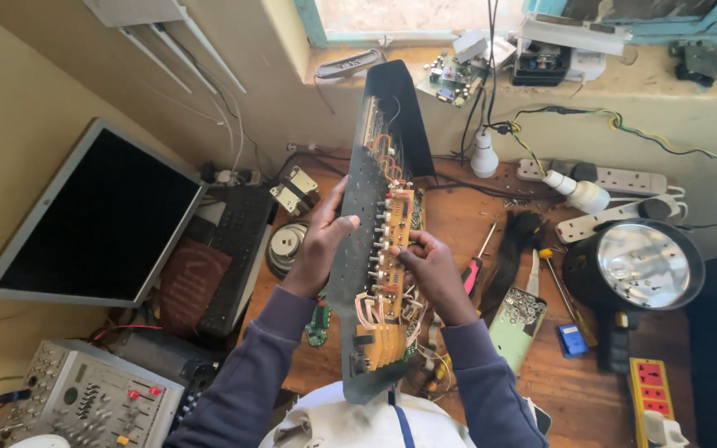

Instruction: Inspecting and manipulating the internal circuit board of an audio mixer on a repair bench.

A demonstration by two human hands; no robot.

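I hold a long dark metal panel point(348, 274) upright over the wooden bench, with a yellow-brown circuit board point(397, 228) and coloured wires fixed to its inner side. My left hand point(324, 241) grips the panel's left edge, thumb on its face. My right hand point(433, 270) is closed on the circuit board's right edge, fingers against the row of knob shafts. The panel's top end reaches up toward the window sill.
A flat monitor point(97, 220) leans at the left beside a black keyboard point(234, 249). A grey mixer console point(85, 398) sits at lower left. To the right lie screwdrivers point(479, 257), a big torch lamp point(636, 265), power strips point(616, 178), bulbs point(483, 153), a tray of screws point(518, 319).
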